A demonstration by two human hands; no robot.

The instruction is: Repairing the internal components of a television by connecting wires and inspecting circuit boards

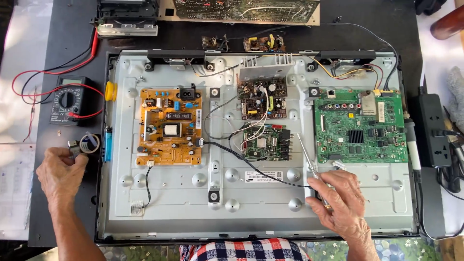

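An opened flat television (193,212) lies face down, its grey metal back plate bare. On it sit an orange power board (169,128), two small dark boards (263,99) in the middle and a green main board (360,125) at the right. My right hand (340,200) rests on the plate below the green board and holds thin metal tweezers (305,154) that point up and left. My left hand (60,174) lies on the black table left of the television, fingers closed around a small grey object next to a roll of tape (90,142).
A black multimeter (68,100) with red and black leads lies at the left. A black power strip (435,137) with plugs is at the right edge. Further circuit boards (246,9) and a metal chassis stand at the back. White paper covers the far left.
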